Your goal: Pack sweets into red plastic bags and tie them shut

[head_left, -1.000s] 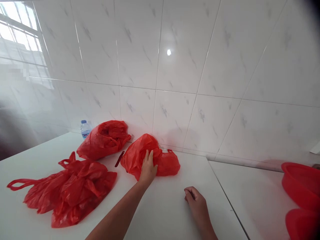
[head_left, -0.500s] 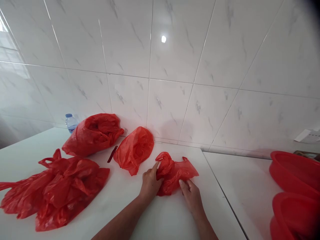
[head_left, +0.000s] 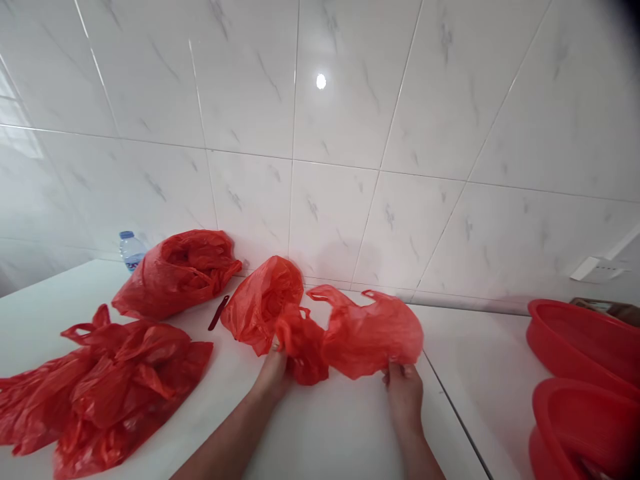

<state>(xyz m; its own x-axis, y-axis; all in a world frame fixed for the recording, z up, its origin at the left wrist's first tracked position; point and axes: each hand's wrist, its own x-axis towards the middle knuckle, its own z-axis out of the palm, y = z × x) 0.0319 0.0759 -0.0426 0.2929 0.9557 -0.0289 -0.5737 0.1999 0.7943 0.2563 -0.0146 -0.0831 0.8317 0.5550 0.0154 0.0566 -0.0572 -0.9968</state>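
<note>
**A:** Nearest?

**B:** Left hand [head_left: 273,377], lower middle of frame, closed on the crumpled end [head_left: 303,353] of a red plastic carrier bag [head_left: 370,337]. Right hand [head_left: 404,397], lower right of centre, gripping the bag's lower edge. Bag spread between both hands, handles up.

**A:** Around the hands?

**B:** Second red bag [head_left: 263,303] just behind the left hand, touching the bunch. Thin dark red strip [head_left: 219,313] on the desk [head_left: 330,433] beside it. Heap of red bags [head_left: 100,393] at lower left.

**A:** Farther off?

**B:** Bulging red bag [head_left: 175,277] at left, water bottle [head_left: 131,252] behind it. Two stacked red basins [head_left: 583,340] at far right. White marbled tile wall [head_left: 350,133] across the top.
</note>
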